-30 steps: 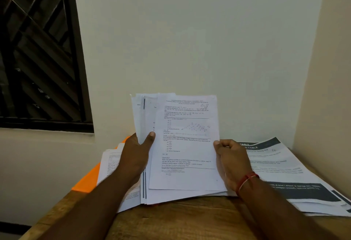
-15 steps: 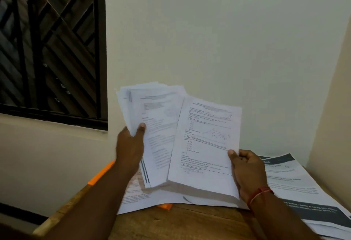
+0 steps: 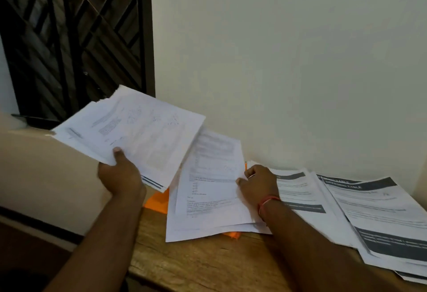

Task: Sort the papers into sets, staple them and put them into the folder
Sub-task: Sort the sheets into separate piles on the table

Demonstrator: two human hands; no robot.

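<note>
- Cream wall (image 3: 288, 60) fills the back, with a dark window grille (image 3: 76, 37) at the left.
- The wooden tabletop (image 3: 208, 266) runs along the bottom and carries the papers.
- Grey-banded sheets (image 3: 381, 217) lie fanned on the tabletop at the right, overlapping one another.
- A loose stack (image 3: 138, 130) of printed pages is held in the air, tilted, to the left of the tabletop's edge. The left grip (image 3: 120, 176) clenches its lower edge, thumb on top.
- A middle pile (image 3: 208, 199) of white pages lies flat between the stack and the grey-banded sheets. The right grip (image 3: 256, 183) pinches the right edge of its top page, fingers curled.
- The orange folder (image 3: 158, 201) lies under the middle pile, showing at its left side and front edge.
- A red thread (image 3: 268, 200) circles the right wrist.
</note>
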